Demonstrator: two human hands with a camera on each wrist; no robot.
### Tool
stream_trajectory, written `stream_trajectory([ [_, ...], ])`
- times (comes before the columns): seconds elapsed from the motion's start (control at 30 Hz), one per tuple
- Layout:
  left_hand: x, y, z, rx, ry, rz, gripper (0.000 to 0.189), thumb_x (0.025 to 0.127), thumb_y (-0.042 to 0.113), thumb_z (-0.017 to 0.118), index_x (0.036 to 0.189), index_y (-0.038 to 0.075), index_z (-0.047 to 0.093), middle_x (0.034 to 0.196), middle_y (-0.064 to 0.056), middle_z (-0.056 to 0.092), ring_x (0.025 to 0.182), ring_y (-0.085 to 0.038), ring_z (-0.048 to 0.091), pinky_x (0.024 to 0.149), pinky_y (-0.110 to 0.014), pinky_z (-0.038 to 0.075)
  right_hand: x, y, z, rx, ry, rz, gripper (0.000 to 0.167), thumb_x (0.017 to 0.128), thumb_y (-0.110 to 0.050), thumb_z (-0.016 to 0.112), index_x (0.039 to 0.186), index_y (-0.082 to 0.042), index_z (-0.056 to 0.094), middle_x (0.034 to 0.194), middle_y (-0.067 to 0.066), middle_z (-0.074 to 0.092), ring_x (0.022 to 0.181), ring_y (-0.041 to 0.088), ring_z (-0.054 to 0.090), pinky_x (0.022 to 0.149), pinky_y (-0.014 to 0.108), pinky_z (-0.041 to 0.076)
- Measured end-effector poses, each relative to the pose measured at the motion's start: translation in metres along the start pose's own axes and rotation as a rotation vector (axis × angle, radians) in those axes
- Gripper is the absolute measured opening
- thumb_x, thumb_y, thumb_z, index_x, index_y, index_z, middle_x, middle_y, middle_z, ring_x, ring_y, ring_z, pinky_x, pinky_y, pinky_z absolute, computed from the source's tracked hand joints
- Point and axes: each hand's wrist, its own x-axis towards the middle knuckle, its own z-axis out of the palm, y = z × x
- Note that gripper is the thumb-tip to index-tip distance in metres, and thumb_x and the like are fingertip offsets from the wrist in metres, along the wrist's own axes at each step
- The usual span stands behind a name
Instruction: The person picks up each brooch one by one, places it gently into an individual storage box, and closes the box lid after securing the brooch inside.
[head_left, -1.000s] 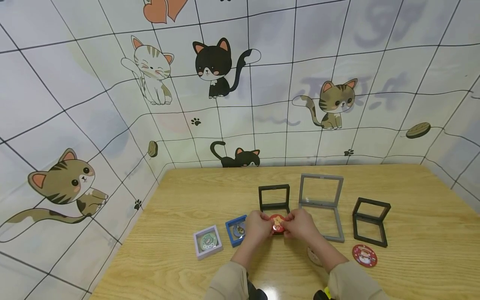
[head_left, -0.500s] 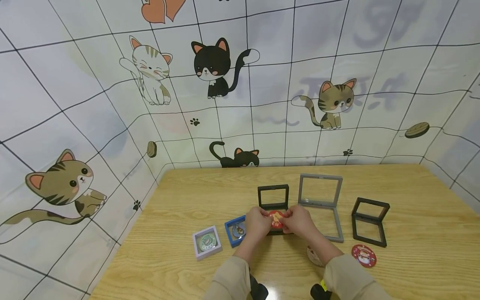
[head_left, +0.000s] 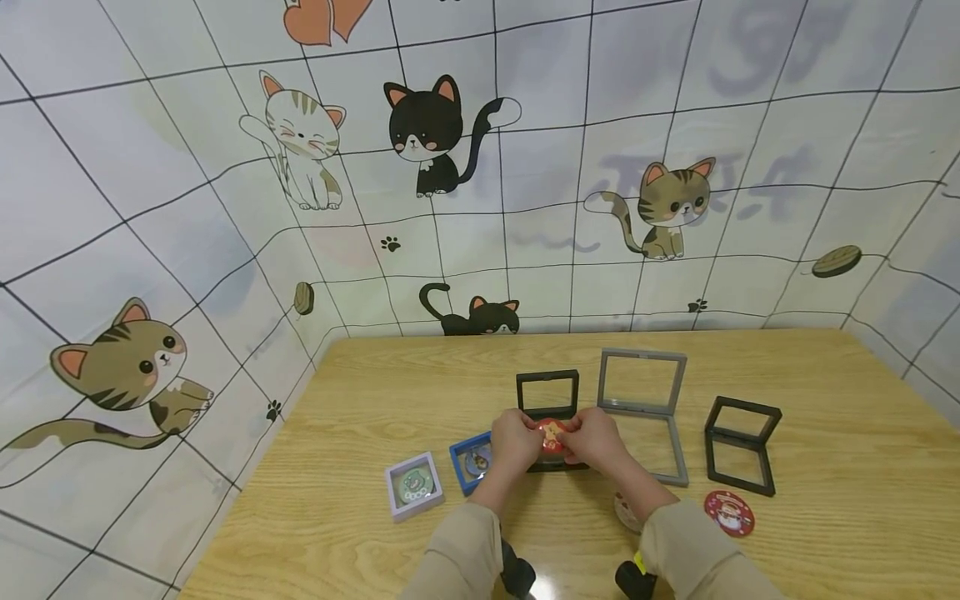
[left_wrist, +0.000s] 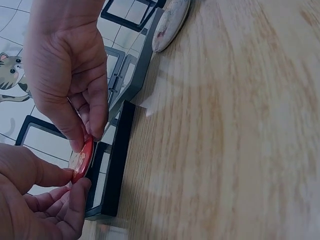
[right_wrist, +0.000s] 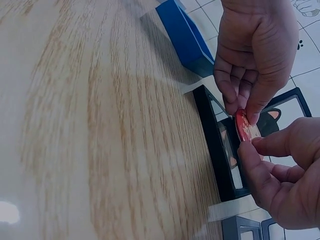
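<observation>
A round red badge (head_left: 551, 436) with a yellowish figure is pinched between both hands. My left hand (head_left: 516, 446) has its left edge between thumb and fingers, and my right hand (head_left: 602, 442) pinches the right edge. Under the badge lies the lower half of an open black display frame (head_left: 519, 396), whose other half stands up behind. In the left wrist view the badge (left_wrist: 85, 160) is tilted close over the clear pane, inside the frame's black rim (left_wrist: 120, 165). From the right wrist view, fingertips of both hands meet around the badge (right_wrist: 245, 126).
To the left are a blue frame (head_left: 470, 486) and a lilac frame (head_left: 418, 506), each with a round badge inside. An open grey frame (head_left: 677, 450) and a smaller black one (head_left: 768, 471) stand right. A red badge (head_left: 729, 512) and a pale one (head_left: 624, 511) lie on the table.
Both hands have moved the red badge slightly away from the body, farther over the black frame's lower half. More of that frame's front edge shows. Their pinch on the badge stays.
</observation>
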Motion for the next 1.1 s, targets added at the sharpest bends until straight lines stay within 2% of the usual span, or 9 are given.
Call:
stream_trajectory([
  [0.43,0.0047,-0.0061,0.0063,0.038,0.001,0.056,0.004,0.067,-0.001,0.066,0.068,0.001,0.062,0.066,-0.005,0.057,0.06,-0.017,0.05,0.05,-0.024,0.04,0.0047,0.0051,0.0038,0.002,0.006,0.008,0.012,0.078,0.003,0.064,0.075,0.006,0.053,0.072,0.017,0.057,0.052,0.021,0.063,0.05,0.027,0.051],
  [0.7,0.0061,-0.0065,0.0076,0.034,-0.005,0.037,0.01,0.07,0.0,0.069,0.067,0.004,0.06,0.066,-0.005,0.056,0.059,-0.016,0.05,0.048,-0.022,0.039,0.0062,0.0061,0.0049,0.007,0.013,-0.006,0.012,0.077,0.004,0.064,0.074,0.007,0.053,0.071,0.018,0.059,0.052,0.022,0.063,0.049,0.028,0.051],
  [0.9,0.0047,-0.0058,0.007,0.035,-0.002,0.053,0.01,0.069,-0.001,0.067,0.064,0.004,0.06,0.062,-0.005,0.055,0.056,-0.016,0.049,0.045,-0.022,0.037,0.007,0.0049,0.0043,-0.026,0.003,-0.013,0.013,0.077,0.003,0.064,0.072,0.007,0.053,0.07,0.017,0.059,0.052,0.022,0.063,0.049,0.027,0.051],
  [1.1,0.0042,-0.0057,0.0068,0.051,-0.012,0.067,0.005,0.068,-0.001,0.066,0.068,0.001,0.062,0.063,-0.005,0.056,0.057,-0.016,0.05,0.046,-0.023,0.039,0.0076,0.0045,0.0051,-0.042,-0.007,-0.005,0.013,0.078,0.003,0.063,0.07,0.006,0.054,0.069,0.016,0.06,0.053,0.022,0.064,0.049,0.028,0.051],
])
